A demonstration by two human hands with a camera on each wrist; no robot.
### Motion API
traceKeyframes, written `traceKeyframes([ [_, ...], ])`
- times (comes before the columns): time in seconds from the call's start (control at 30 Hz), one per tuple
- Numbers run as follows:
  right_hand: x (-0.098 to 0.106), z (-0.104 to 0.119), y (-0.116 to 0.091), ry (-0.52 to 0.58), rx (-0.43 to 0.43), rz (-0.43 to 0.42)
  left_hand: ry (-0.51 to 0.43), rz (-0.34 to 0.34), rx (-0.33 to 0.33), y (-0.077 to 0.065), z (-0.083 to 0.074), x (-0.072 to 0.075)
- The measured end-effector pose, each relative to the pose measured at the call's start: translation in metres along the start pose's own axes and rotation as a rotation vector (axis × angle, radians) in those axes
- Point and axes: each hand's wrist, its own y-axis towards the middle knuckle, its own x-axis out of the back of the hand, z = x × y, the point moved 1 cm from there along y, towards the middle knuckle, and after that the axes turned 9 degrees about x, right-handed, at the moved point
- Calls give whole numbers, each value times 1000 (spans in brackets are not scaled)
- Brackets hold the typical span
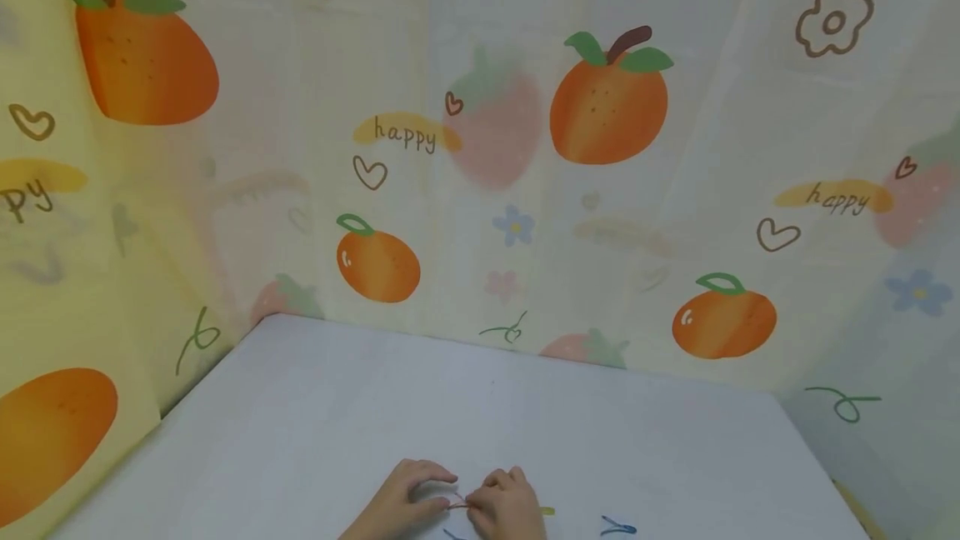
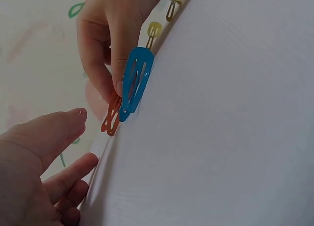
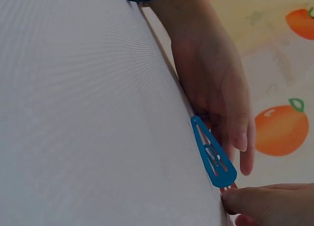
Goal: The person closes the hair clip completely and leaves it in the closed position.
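Observation:
An orange snap hair clip (image 2: 112, 117) is pinched between the thumb and fingers of my right hand (image 1: 504, 505); its two prongs stand apart. My left hand (image 1: 412, 500) faces it from the left with thumb and fingers spread, fingertips near the clip's free end and nothing in its grasp. A blue snap clip (image 3: 214, 155) lies on the table just in front of the two hands. In the right wrist view, the left hand (image 3: 213, 83) hangs beyond this blue clip, and the right fingers cover most of the orange one.
The white table (image 1: 315, 407) meets printed curtains (image 1: 480, 207) at its back and sides. Right of the right hand lie a yellow clip (image 1: 548, 512) and another blue clip (image 1: 618, 527). A second yellow clip (image 2: 172, 6) shows farther off in the left wrist view.

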Motion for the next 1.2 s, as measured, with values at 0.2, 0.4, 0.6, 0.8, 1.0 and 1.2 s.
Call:
traceKeyframes([
  [0.2, 4, 5, 3, 63, -51, -93, 86, -50, -29, -2, 0, -2],
  [0.4, 3, 8, 3, 128, -76, -124, 153, -104, -127, -1, 3, -6],
  [0.6, 4, 7, 3, 181, -72, -157, 147, -139, -214, 2, 0, -6],
  [0.8, 5, 6, 2, 240, -24, -153, 46, -147, -262, 2, -4, -3],
  [1.0, 5, 5, 3, 275, 80, -183, -91, -127, -268, 4, -24, 3],
  [1.2, 7, 6, 3, 339, 47, -167, -88, -79, -252, 6, -17, 1],
])
